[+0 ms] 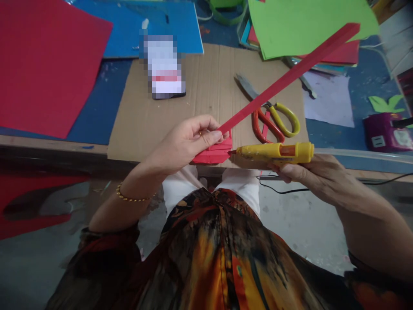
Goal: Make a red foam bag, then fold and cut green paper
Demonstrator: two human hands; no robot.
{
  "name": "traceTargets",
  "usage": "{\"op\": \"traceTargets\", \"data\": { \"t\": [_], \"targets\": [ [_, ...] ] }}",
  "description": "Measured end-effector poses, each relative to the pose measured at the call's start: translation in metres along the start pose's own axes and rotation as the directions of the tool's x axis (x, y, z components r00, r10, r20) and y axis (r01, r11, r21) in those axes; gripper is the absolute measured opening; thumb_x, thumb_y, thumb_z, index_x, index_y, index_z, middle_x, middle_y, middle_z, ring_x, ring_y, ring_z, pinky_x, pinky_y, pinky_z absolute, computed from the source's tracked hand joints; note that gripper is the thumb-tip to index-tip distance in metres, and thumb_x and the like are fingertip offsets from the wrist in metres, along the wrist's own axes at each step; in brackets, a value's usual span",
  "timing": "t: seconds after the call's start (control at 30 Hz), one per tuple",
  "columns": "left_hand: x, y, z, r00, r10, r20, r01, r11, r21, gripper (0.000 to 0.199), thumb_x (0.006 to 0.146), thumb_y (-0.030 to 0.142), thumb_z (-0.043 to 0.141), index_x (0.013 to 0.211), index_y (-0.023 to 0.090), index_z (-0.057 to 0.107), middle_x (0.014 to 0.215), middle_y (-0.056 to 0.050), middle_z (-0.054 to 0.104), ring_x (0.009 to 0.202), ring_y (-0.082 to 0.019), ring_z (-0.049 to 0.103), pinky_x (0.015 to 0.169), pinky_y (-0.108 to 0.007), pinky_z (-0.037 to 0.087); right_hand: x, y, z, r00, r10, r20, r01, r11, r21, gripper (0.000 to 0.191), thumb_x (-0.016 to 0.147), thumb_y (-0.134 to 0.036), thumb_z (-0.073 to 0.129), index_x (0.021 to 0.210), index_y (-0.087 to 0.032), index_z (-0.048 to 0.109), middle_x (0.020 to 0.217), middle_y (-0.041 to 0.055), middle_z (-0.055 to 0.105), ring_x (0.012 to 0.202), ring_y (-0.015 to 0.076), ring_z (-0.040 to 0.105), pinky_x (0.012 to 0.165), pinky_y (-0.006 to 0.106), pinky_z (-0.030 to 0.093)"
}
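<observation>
Blue tabletop (111, 82), with stains of paint, carries a piece of brown cardboard (209, 77) in its middle part. At the far left lies a large red sheet (48, 64), and next to it a blue sheet (190, 26). A phone (166, 73), its screen blurred, rests at the upper left of the cardboard.

Near the front edge, the left hand (190, 137) has its grip closed: thumb and fingers pinch the lower end of a long red strip (290, 75) at the folded red piece (213, 154). This piece is below the fingers, at the near edge of the cardboard, and the strip rises obliquely to the upper right, passing above the scissors (268, 104). These scissors have one red handle and one yellow handle.

The tip of the yellow glue gun (271, 153) is at the right side of the folded piece; whether they touch, I cannot tell. The right hand (319, 176) holds the gun in a closed grip, and a translucent stick (355, 154) extends behind it. Farther up are green sheets (309, 26) over other coloured sheets, then a whitish paper (332, 97). At the far right is a purple object (380, 133), with a green paper shape (385, 103) just beyond it.
</observation>
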State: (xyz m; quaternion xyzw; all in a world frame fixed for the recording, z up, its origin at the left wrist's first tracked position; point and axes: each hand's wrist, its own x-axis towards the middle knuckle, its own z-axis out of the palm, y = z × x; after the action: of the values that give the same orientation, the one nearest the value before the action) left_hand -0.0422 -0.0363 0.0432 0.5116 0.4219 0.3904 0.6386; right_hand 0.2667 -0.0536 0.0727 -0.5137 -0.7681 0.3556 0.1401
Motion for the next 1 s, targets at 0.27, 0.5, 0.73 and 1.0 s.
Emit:
{"op": "traceTargets", "data": {
  "t": [0.27, 0.5, 0.73, 1.0],
  "targets": [
    [-0.001, 0.002, 0.000, 1.000, -0.014, 0.001, 0.014, 1.000, 0.012, 0.021, 0.096, 0.038, 0.082, 0.094, 0.019, 0.074, 0.097, -0.006, 0.077, 0.100, -0.024, 0.077, 0.086, -0.037, 0.065, 0.005, -0.006, 0.003, 1.000, -0.001, -0.006, 0.001, 1.000, -0.016, 0.073, 0.091, -0.094, 0.051, 0.075, -0.024, 0.069, 0.058, 0.0019, 0.062, 0.052, 0.0181, 0.056, 0.049, 0.032, 0.045],
    [0.000, 0.000, 0.000, 1.000, 0.005, 0.003, -0.005, 1.000, 0.017, 0.023, 0.094, 0.041, 0.083, 0.094, 0.020, 0.074, 0.097, -0.006, 0.078, 0.099, -0.024, 0.077, 0.083, -0.034, 0.065, 0.005, -0.006, 0.003, 1.000, -0.018, 0.003, 0.018, 1.000, 0.004, 0.071, 0.093, -0.091, 0.053, 0.076, -0.024, 0.067, 0.061, 0.0015, 0.063, 0.054, 0.0169, 0.057, 0.051, 0.031, 0.045],
    [0.000, -0.001, -0.001, 1.000, 0.004, 0.005, -0.005, 1.000, 0.028, 0.023, 0.095, 0.040, 0.083, 0.095, 0.020, 0.074, 0.095, -0.006, 0.077, 0.098, -0.024, 0.077, 0.083, -0.035, 0.065, 0.001, -0.001, -0.002, 0.996, 0.090, 0.000, -0.089, 0.992, -0.089, 0.080, 0.087, -0.100, 0.047, 0.071, -0.023, 0.064, 0.058, 0.0031, 0.060, 0.051, 0.0176, 0.055, 0.048, 0.032, 0.045],
    [-0.002, 0.004, 0.001, 1.000, 0.002, -0.002, -0.002, 0.996, 0.090, 0.020, 0.098, 0.038, 0.077, 0.098, 0.018, 0.074, 0.101, -0.006, 0.079, 0.100, -0.023, 0.077, 0.085, -0.035, 0.065, 0.006, -0.006, 0.003, 1.000, -0.001, 0.004, 0.001, 0.997, -0.079, 0.081, 0.090, -0.099, 0.043, 0.074, -0.023, 0.066, 0.062, 0.0029, 0.064, 0.053, 0.0176, 0.058, 0.050, 0.032, 0.049]
  ]
}}
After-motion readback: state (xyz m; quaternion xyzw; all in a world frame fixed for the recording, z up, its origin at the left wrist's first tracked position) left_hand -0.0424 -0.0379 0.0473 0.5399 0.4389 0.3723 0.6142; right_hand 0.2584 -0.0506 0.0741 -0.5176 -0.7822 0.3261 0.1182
